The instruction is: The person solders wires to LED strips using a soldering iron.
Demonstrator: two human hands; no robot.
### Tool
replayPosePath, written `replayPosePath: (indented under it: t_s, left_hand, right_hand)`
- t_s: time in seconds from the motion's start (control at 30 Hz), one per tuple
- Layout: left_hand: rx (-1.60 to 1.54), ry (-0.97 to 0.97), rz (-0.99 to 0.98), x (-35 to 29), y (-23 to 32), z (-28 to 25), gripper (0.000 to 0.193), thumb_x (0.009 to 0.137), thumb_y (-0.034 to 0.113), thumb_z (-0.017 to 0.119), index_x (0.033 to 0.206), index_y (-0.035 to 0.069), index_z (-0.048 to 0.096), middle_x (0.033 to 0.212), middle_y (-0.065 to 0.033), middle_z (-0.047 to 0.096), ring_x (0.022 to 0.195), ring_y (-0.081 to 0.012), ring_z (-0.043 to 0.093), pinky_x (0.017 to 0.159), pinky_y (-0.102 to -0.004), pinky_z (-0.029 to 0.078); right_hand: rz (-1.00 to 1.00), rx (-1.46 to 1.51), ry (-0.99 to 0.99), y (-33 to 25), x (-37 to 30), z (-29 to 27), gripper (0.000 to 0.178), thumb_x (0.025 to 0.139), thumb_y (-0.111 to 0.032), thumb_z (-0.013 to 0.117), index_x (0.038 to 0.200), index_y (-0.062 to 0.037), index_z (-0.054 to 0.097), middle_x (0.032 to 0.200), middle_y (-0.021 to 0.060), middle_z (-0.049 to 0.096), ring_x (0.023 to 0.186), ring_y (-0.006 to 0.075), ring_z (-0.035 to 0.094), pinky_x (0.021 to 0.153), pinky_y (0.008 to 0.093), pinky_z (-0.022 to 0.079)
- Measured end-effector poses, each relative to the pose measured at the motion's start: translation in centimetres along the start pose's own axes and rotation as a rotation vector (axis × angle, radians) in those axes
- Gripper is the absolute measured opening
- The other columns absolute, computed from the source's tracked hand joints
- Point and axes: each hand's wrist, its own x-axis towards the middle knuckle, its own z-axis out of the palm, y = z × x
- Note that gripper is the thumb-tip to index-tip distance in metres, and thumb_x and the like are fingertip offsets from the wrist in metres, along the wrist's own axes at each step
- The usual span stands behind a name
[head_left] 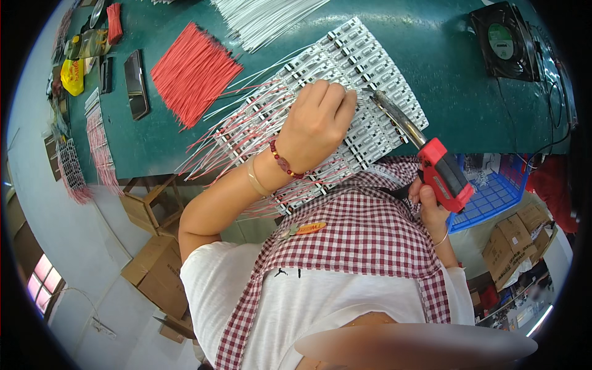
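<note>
We've got the soldering gun (441, 176) in our right hand (431, 206), left hand (317, 120) curled, contents hidden, probably steadying the PCB panel (365, 126) underneath.

From here I can't see what the left grip (317, 120) pinches; its own curled fingers hide that part of the board panel (368, 126). To the panel's right, the tool (441, 172) covers some of the right grip (433, 214). Beyond the panel, my view crops the white wires (265, 20); well below it lies a blurred patch (416, 346). The panel's markings are too small to read.
</note>
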Motion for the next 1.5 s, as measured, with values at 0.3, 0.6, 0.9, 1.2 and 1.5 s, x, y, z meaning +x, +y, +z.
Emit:
replayPosePath:
  t_s: [0.3,0.6,0.9,1.2,1.5]
  left_hand:
    - [-0.010,-0.020,-0.031,0.0,-0.1,0.2,0.030,0.071,0.000,0.060,0.100,-0.003,0.065,0.079,-0.0081,0.049,0.072,-0.0225,0.049,0.063,-0.0335,0.042]
    - [0.039,-0.079,-0.016,0.2,-0.1,-0.1,0.030,0.071,0.000,0.060,0.100,-0.003,0.064,0.080,-0.0079,0.049,0.074,-0.0228,0.050,0.064,-0.0336,0.042]
    - [-0.014,-0.026,0.005,-0.4,0.7,0.1,0.031,0.071,0.001,0.061,0.101,-0.002,0.065,0.082,-0.0071,0.052,0.074,-0.0219,0.050,0.065,-0.0333,0.041]
    - [-0.018,-0.045,-0.032,-0.5,0.9,0.7,0.032,0.070,0.000,0.059,0.102,-0.002,0.065,0.080,-0.0075,0.049,0.072,-0.0224,0.049,0.065,-0.0338,0.041]
    - [0.048,-0.093,-0.034,-0.4,1.0,0.3,0.029,0.071,0.000,0.059,0.100,-0.001,0.065,0.080,-0.0075,0.049,0.073,-0.0223,0.050,0.065,-0.0334,0.041]
  right_hand:
    - [-0.065,-0.310,-0.068,1.8,-0.4,-1.2,0.027,0.095,-0.020,0.057,0.108,0.0031,0.055,0.074,0.0073,0.059,0.059,0.0105,0.051,0.054,0.0240,0.042]
    - [0.042,-0.053,-0.020,0.6,-0.8,-0.8,0.023,0.092,-0.009,0.061,0.111,0.0024,0.061,0.089,0.0033,0.062,0.080,0.0118,0.056,0.073,0.0277,0.046]
    - [0.014,-0.009,0.000,2.1,-1.9,-1.6,0.026,0.092,-0.011,0.062,0.115,0.0014,0.060,0.092,0.0024,0.062,0.081,0.0110,0.056,0.073,0.0279,0.046]
    - [0.035,-0.321,-0.033,3.8,-2.0,-2.7,0.021,0.087,-0.008,0.067,0.105,0.0012,0.065,0.092,0.0070,0.065,0.081,0.0154,0.061,0.072,0.0294,0.049]
    - [0.015,-0.232,0.002,1.6,-1.9,-1.1,0.036,0.094,-0.034,0.060,0.093,0.0012,0.058,0.073,0.0047,0.056,0.061,0.0102,0.050,0.055,0.0235,0.040]
